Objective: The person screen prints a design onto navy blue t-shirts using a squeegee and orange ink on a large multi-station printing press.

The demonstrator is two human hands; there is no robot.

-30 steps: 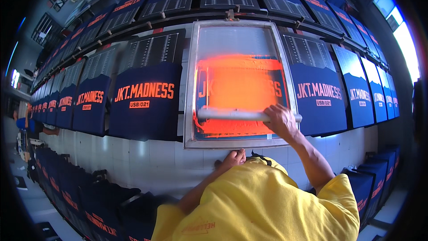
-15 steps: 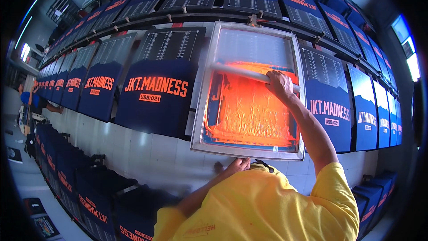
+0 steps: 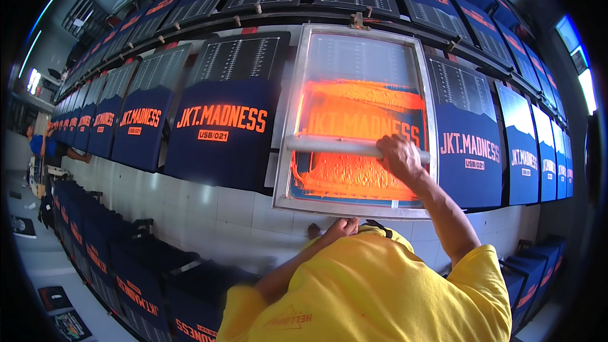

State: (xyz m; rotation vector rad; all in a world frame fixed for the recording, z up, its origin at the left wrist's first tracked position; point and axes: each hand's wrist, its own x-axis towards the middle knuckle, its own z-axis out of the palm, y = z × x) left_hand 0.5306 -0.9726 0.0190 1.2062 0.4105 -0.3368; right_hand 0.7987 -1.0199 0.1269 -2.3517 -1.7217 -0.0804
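My right hand [image 3: 402, 157] is closed around the right part of a long pale squeegee [image 3: 335, 145]. The squeegee lies crosswise on a screen printing frame [image 3: 345, 209] with a metal rim. Thick orange ink [image 3: 354, 174] covers the mesh below the squeegee, and another orange band lies near the top. Between them, orange lettering shows faintly through the mesh. My left hand [image 3: 342, 227] is curled just below the frame's near edge, in front of my yellow shirt; what its fingers hold, if anything, is hidden.
Navy fabric pieces with orange prints lie on boards left [image 3: 221, 123] and right [image 3: 468, 145] of the frame. A dark rail [image 3: 285, 19] with pegs runs behind, with another row of boards beyond. More printed navy pieces [image 3: 133, 272] hang at lower left. A person in blue [image 3: 41, 142] is far left.
My right hand has drawn the squeegee down the screen toward me, from the upper part to below the middle. Ink behind it is thinned, showing the lettering. My left hand stays near the same place.
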